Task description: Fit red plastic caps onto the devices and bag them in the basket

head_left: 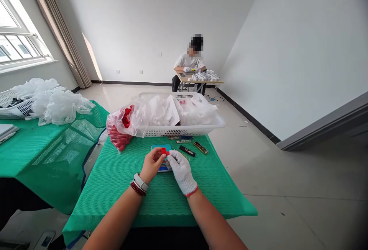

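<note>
A small red plastic fitting (164,151) with a round, tube-like end is held up between both hands over the green-covered table. My left hand (153,161), bare, with a pale watch and dark red beads at the wrist, pinches it between thumb and fingers. My right hand (180,169), in a white knit glove with a red cuff, grips its right end with the fingertips. Beneath the hands lies a flat blue device (165,168), partly hidden by them. Just beyond the right hand are a black stick-shaped part (187,150) and a memory module (200,147).
A clear bag of red pieces (120,139) leans at the white basket (184,130), which holds plastic bags. Several small circuit boards (183,141) lie before it. Another green-covered table (37,139) stands left. A person (188,62) sits at a far table.
</note>
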Action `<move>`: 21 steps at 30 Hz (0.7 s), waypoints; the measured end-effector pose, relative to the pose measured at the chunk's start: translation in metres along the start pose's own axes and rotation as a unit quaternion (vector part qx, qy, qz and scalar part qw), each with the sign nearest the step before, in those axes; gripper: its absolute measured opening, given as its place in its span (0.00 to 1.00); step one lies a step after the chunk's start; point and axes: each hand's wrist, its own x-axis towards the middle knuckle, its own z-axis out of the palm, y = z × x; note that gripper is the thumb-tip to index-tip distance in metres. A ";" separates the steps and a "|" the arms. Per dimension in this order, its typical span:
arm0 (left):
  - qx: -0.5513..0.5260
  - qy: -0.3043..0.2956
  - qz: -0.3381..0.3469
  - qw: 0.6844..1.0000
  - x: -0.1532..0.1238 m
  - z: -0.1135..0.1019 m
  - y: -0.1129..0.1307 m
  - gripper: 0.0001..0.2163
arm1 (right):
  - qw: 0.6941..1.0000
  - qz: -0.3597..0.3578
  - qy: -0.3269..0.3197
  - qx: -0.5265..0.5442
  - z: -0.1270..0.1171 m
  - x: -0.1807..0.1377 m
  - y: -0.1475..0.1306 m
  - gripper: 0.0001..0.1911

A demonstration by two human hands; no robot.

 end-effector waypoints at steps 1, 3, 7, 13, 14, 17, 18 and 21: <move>0.004 0.002 0.004 1.000 -0.001 0.001 0.000 0.25 | 1.000 0.002 -0.001 0.002 0.000 0.000 0.000 0.14; 0.019 0.006 0.012 1.000 -0.002 0.001 -0.001 0.24 | 1.000 0.000 -0.002 -0.005 -0.001 0.000 -0.002 0.14; 0.054 0.013 0.021 0.998 -0.003 -0.002 0.000 0.18 | 0.998 -0.030 -0.020 -0.045 -0.006 0.001 -0.010 0.13; 0.070 0.007 0.022 0.997 -0.003 -0.002 0.002 0.18 | 0.990 -0.078 -0.027 -0.113 -0.011 0.003 -0.015 0.10; 0.069 0.005 0.024 0.997 -0.003 -0.001 0.002 0.18 | 0.989 -0.080 -0.019 -0.121 -0.011 0.003 -0.014 0.10; 0.067 0.002 0.023 0.997 -0.003 -0.001 0.001 0.19 | 0.987 -0.080 -0.006 -0.138 -0.012 0.003 -0.011 0.12; 0.068 0.001 0.021 0.997 -0.003 -0.001 0.001 0.19 | 0.986 -0.081 -0.005 -0.143 -0.012 0.003 -0.011 0.12; 0.067 0.000 0.013 0.998 -0.003 -0.002 0.000 0.20 | 0.984 -0.091 -0.011 -0.152 -0.012 0.002 -0.011 0.11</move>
